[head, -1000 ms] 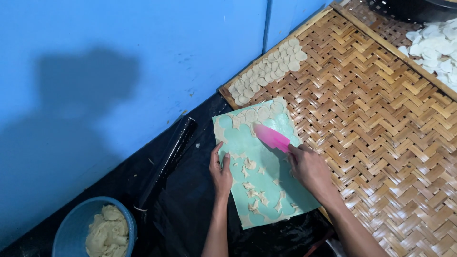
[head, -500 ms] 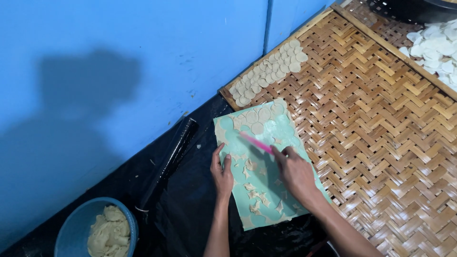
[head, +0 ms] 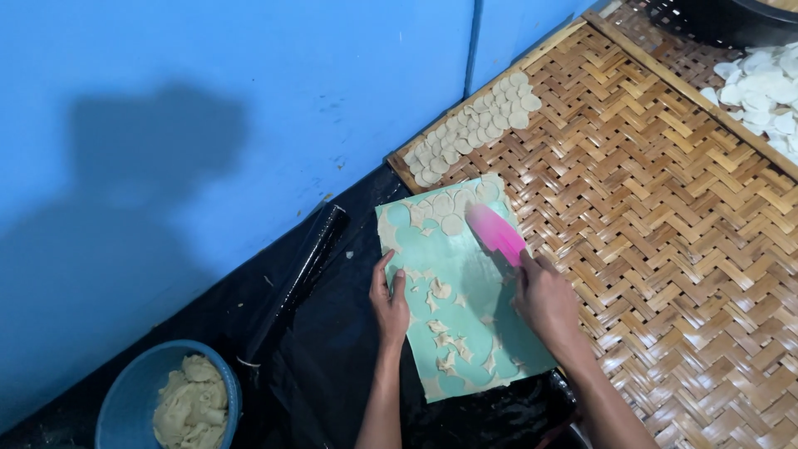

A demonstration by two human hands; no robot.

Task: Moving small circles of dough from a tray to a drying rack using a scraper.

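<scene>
Wall: a plain blue wall is seen along the upper left, with a dark shadow cast on it.
Floor cover: black plastic sheeting is spread at the wall's foot, and a black roll is laid on it beside the wall.
Woven tray: a bamboo lattice tray fills the right side; pale dough discs are lined up along its wall-side edge.
Green sheet: a pale green mat is laid partly on the tray and partly on the plastic, strewn with cut rounds and dough scraps.
Left hand: pressed flat on the mat's left edge, fingers spread, nothing gripped.
Right hand: closed round the handle of a pink scraper, whose blade is laid on the mat's upper part among the rounds.
Bowl: a blue bowl of dough lumps is set at lower left.
Far corner: more white discs are heaped on a second tray, beside a dark basket.
</scene>
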